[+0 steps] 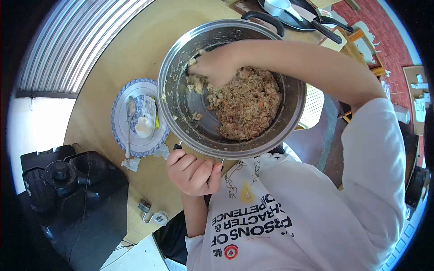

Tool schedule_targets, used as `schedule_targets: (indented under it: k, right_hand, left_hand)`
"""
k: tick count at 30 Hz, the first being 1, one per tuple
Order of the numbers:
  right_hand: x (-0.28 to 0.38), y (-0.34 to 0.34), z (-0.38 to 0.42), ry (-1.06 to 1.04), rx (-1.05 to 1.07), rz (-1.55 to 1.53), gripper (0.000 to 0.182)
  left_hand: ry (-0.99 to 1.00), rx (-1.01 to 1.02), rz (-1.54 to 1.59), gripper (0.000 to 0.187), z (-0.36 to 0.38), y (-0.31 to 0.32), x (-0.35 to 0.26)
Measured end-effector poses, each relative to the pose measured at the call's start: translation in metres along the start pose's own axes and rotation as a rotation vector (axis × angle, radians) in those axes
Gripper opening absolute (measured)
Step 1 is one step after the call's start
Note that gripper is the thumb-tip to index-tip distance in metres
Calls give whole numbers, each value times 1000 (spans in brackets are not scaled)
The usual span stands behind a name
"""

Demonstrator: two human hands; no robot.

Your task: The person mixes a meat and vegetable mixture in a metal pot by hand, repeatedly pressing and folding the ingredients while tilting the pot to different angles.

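Right hand down in round silver metal pot, blurred, finger spread unclear; crumbly brown mixture. Left hand curled at black handle. White shirt: "RSONS OF".

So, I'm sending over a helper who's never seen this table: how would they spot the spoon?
Find the big metal pot by the left hand. Beside it sits a plate with a blue-patterned rim, and the spoon lies on that. It is long, thin and silvery, while the white thing next to it is short and rounded.
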State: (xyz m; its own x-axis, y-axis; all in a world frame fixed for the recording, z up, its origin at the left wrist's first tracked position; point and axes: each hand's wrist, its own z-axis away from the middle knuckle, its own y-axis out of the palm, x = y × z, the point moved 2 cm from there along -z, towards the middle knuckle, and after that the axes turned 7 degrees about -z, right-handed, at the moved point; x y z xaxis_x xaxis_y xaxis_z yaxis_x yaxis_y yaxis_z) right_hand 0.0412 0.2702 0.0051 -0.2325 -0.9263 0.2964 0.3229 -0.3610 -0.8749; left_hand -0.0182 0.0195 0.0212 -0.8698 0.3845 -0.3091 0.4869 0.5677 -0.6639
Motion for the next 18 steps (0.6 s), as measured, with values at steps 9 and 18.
schedule_targets:
  k: [9, 18]
  right_hand:
    - [92, 44, 31, -219, 538, -131, 31]
    - [20, 24, 66, -294, -48, -156, 21]
  left_hand:
    - [-17, -55, -121, 12, 5, 1, -10]
    - [-430, -126, 367, 23, 11, -23, 25]
